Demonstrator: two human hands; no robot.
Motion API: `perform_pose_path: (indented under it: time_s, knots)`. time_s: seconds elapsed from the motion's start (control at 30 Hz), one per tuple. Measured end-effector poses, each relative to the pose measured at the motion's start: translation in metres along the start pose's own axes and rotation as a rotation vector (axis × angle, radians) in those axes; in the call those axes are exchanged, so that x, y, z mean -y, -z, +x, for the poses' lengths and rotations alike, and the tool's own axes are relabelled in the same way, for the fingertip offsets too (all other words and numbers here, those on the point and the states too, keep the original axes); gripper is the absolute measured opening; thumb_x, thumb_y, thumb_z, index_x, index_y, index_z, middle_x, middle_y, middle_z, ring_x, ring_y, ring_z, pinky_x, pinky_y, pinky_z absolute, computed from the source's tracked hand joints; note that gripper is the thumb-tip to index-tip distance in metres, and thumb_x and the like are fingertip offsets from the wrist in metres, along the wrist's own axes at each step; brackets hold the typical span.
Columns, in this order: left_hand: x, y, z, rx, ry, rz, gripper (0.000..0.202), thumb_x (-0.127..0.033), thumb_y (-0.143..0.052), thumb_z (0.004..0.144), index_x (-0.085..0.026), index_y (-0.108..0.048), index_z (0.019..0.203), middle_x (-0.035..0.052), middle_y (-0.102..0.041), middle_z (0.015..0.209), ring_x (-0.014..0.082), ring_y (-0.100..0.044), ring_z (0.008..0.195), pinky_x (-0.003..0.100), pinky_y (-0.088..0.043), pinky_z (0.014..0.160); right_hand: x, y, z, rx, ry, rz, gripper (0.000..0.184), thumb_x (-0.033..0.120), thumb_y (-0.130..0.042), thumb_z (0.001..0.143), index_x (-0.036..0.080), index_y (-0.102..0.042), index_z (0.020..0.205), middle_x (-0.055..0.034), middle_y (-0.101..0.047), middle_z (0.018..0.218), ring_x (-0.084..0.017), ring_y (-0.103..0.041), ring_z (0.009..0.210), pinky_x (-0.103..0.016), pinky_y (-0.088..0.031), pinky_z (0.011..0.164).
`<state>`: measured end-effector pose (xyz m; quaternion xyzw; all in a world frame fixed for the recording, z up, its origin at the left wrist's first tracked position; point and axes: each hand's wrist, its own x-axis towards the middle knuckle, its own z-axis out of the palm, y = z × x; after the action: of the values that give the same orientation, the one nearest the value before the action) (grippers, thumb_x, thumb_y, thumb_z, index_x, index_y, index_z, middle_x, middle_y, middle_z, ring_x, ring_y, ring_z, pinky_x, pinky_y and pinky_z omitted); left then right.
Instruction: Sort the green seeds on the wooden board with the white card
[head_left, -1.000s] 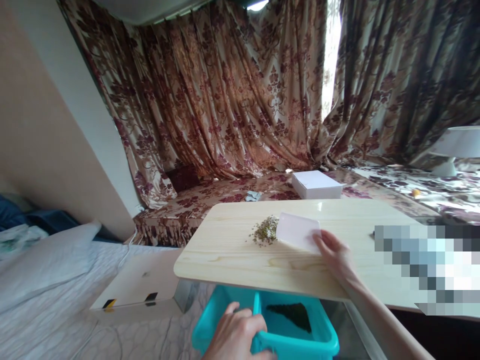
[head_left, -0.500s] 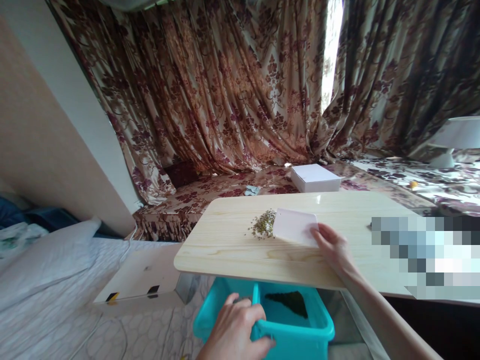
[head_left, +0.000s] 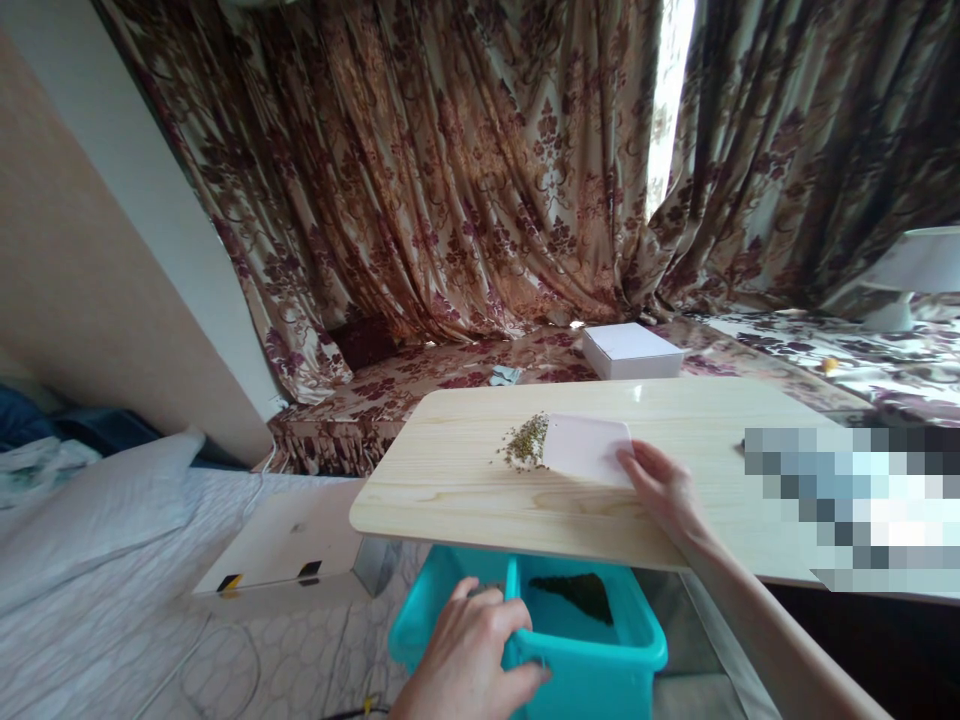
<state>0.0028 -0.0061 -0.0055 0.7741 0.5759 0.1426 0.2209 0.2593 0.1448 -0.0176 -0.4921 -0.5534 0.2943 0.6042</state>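
Note:
My right hand pinches the right edge of a thin, flat white plastic scraper between thumb and fingers. The scraper's far edge touches a small pile of mixed green and pale grains, perhaps mung beans, on a light wooden tabletop. Below the table's near edge, my left hand is closed over the front rim by the divider of a turquoise two-compartment bin. Dark green grains lie in its right compartment. My hand partly hides the left compartment, where some pale bits show.
A white box stands behind the table, with a pale blue cloth to its left. On the bed at left lies a flat white carton, with a cable in front. A blurred-out patch covers the table's right end.
The scraper has shifted very slightly left against the grain pile. My left hand keeps its place on the bin, and the whole view has tilted a little.

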Motion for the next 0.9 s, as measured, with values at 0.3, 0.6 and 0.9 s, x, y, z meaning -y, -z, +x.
perform_pose_path:
  time_s: [0.3, 0.6, 0.9]
  knots:
    - [-0.004, 0.004, -0.002, 0.008, 0.021, 0.011, 0.012, -0.026, -0.075, 0.073, -0.026, -0.068, 0.083, -0.0029, -0.063, 0.085, 0.0195, -0.058, 0.098, 0.035, -0.025, 0.106, 0.003, 0.002, -0.003, -0.013, -0.015, 0.001, 0.018, 0.034, -0.063, 0.073, 0.02, -0.068, 0.083, -0.005, -0.075, 0.079, -0.022, -0.07, 0.074, -0.031, -0.055, 0.067]
    - [-0.006, 0.005, -0.002, 0.001, 0.017, 0.024, 0.012, -0.024, -0.074, 0.074, -0.026, -0.067, 0.083, -0.0022, -0.063, 0.086, 0.022, -0.057, 0.101, 0.039, -0.027, 0.106, 0.012, 0.002, -0.006, 0.001, -0.017, 0.006, 0.018, 0.034, -0.063, 0.072, 0.02, -0.07, 0.082, -0.0046, -0.075, 0.078, -0.023, -0.07, 0.076, -0.031, -0.055, 0.067]
    - [0.0, 0.006, -0.004, -0.037, -0.002, 0.007, 0.008, -0.022, -0.07, 0.077, -0.026, -0.065, 0.082, -0.0045, -0.064, 0.083, 0.0187, -0.059, 0.092, 0.036, -0.026, 0.106, 0.011, 0.001, -0.006, 0.027, -0.03, 0.016, 0.021, 0.036, -0.066, 0.071, 0.019, -0.07, 0.082, -0.0056, -0.076, 0.078, -0.024, -0.07, 0.077, -0.033, -0.056, 0.07]
